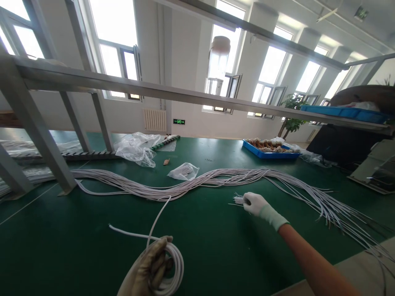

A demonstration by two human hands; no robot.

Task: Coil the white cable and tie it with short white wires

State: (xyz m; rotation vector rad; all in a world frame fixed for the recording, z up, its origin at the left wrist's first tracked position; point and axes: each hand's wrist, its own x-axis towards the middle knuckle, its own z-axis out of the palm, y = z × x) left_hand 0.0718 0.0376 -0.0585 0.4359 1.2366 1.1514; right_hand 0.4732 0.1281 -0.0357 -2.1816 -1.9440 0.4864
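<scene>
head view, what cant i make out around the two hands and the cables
- Head view: the left hand is cut off by the bottom edge; its fingers cover part of the white cable coil.
- The thin white pieces at the right hand are too small to identify.
- Blue tray contents: too far away to tell.

Left hand [151, 269] clenched near; right hand [254, 204] outstretched, pinching.

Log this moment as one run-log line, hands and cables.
left hand: grips coiled white cable | right hand: pinches small bundle of ties | long cable bundle: lies across green table
</scene>
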